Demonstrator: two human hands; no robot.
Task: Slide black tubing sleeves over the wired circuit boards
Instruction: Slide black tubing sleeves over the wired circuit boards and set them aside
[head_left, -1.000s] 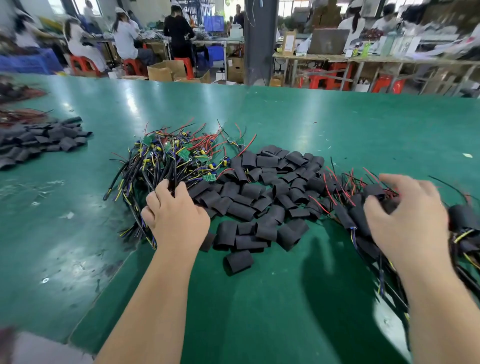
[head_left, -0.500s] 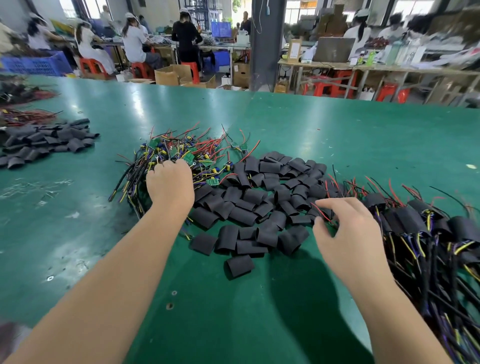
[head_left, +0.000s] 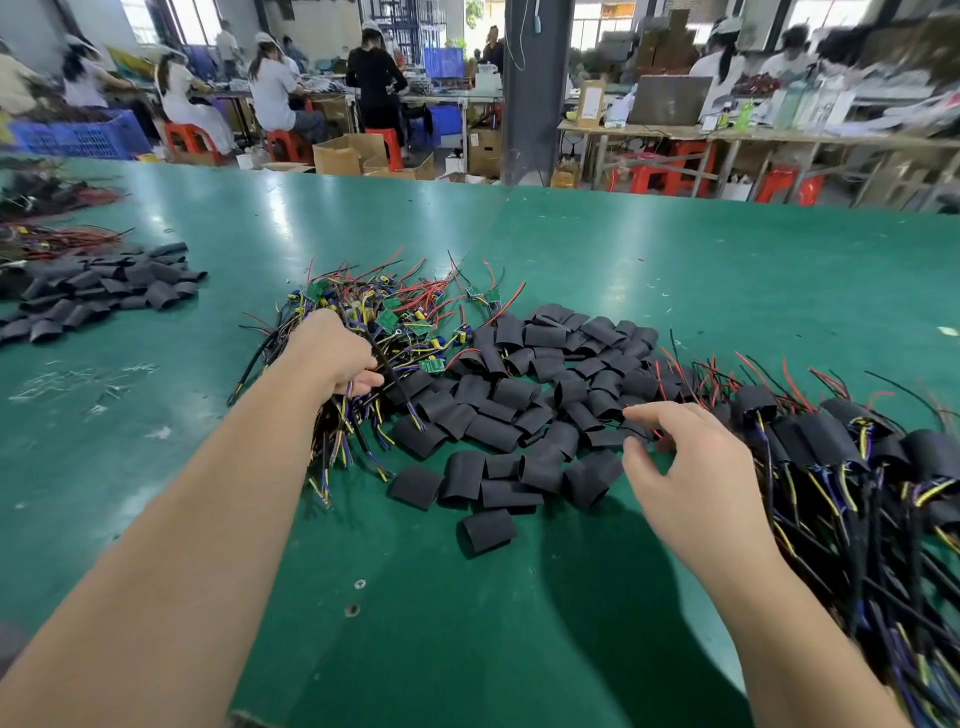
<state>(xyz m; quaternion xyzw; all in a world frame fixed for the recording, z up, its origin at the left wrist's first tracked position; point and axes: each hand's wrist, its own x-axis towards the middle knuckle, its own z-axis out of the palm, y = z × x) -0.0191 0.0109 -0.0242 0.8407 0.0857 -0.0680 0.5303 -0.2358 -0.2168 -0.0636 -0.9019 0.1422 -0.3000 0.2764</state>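
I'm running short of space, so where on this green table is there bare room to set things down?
Bare table lies beyond the piles toward the far edge, and near you between your forearms, in front of the loose sleeves. Crowded: wired boards under the left hand, sleeved boards at right.
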